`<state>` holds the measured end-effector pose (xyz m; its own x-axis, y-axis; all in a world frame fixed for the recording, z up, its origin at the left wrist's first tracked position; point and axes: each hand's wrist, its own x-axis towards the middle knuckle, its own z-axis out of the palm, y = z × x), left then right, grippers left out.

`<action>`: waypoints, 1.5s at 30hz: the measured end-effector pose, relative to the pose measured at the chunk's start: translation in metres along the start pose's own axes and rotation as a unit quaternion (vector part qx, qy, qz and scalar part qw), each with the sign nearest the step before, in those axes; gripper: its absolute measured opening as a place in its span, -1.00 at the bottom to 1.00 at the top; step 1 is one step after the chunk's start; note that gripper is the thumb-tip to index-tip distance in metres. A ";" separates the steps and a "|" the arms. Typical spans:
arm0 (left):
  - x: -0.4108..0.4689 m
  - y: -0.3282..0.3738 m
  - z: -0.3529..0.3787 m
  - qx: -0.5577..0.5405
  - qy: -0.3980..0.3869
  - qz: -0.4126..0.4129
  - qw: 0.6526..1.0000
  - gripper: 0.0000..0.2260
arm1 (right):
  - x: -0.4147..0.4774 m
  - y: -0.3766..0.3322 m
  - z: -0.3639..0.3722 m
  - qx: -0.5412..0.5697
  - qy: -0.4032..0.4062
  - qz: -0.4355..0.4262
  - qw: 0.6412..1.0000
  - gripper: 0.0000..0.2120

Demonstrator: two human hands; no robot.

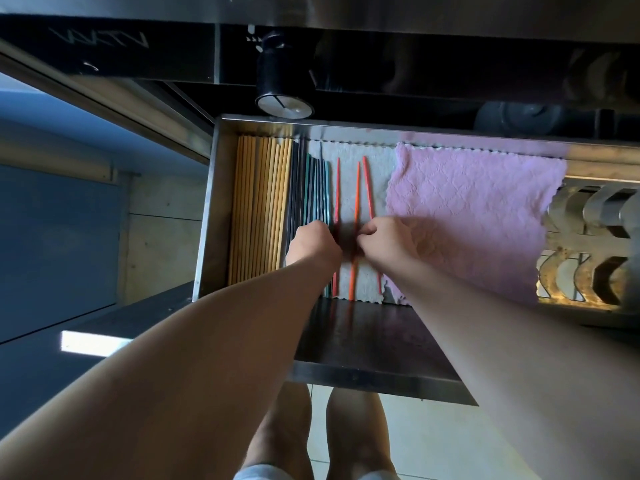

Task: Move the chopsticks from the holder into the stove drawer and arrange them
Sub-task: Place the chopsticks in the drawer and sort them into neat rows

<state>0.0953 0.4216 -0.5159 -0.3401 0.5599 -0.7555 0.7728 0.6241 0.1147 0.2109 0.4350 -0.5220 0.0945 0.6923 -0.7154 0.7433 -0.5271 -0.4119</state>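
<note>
The steel stove drawer (207, 216) is pulled open below me. Along its left side lie several wooden chopsticks (258, 206), then dark and teal chopsticks (313, 188), all side by side. Three orange-red chopsticks (356, 188) rest loosely on a white cloth (349, 157) in the middle, one straight and two crossing. My left hand (313, 245) presses down on the dark and teal chopsticks with curled fingers. My right hand (384, 242) pinches the middle orange chopstick near where the two cross. The holder is out of view.
A pink cloth (467, 213) covers the right half of the drawer. A black stove knob (284, 81) juts out above the drawer's back edge. A metal grate (588, 244) sits at the right. My legs and a tiled floor show below the drawer front.
</note>
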 end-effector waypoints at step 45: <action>0.012 -0.051 -0.018 0.323 -0.013 0.336 0.885 -0.15 | 0.003 -0.020 0.016 0.012 0.040 0.022 0.999 -0.75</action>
<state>0.0422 0.4064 -0.5192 0.3175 0.6688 -0.6723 0.9440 -0.2904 0.1568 0.1861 0.4402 -0.5251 0.1803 0.7047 -0.6863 0.7208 -0.5693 -0.3953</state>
